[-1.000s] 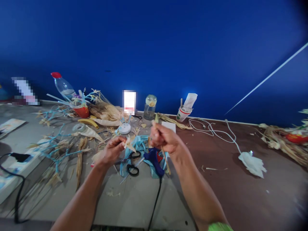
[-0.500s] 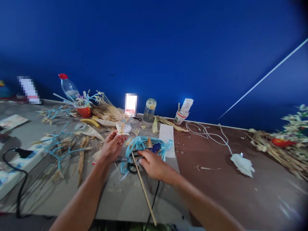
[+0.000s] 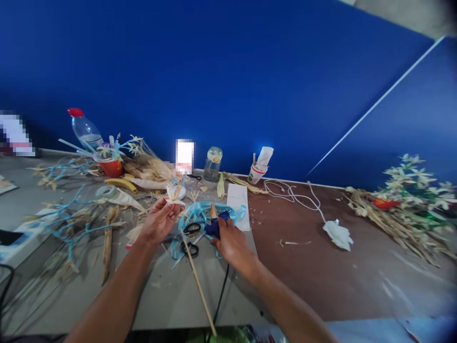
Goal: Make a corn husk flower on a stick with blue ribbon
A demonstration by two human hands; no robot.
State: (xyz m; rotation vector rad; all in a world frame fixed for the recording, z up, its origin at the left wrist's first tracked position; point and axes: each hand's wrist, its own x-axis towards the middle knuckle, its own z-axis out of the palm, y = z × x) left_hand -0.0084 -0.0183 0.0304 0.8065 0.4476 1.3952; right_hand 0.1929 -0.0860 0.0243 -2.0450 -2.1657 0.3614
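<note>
My left hand (image 3: 159, 218) pinches a pale flower (image 3: 173, 194) made of dried husk, its petals pointing up. My right hand (image 3: 232, 240) is closed round a dark blue glue gun (image 3: 213, 227), whose black cord (image 3: 223, 290) trails to the table's front edge. Between the hands lie black-handled scissors (image 3: 193, 228), partly over light blue plastic strips (image 3: 194, 209). A thin wooden stick (image 3: 199, 286) crosses by the scissors' handles and points toward me.
Blue-wrapped stems (image 3: 76, 228) and dry husks spread at left, near a power strip (image 3: 21, 247). Along the wall stand a bottle (image 3: 84, 131), a red pot (image 3: 110, 166), a glass jar (image 3: 213, 164) and a paper cup (image 3: 257, 172). White cable (image 3: 296, 195) and a flower bunch (image 3: 410, 190) lie right.
My right hand has left the scissors, which now lie on the table, and has closed on the glue gun. My left hand still holds the flower. The view has shifted right.
</note>
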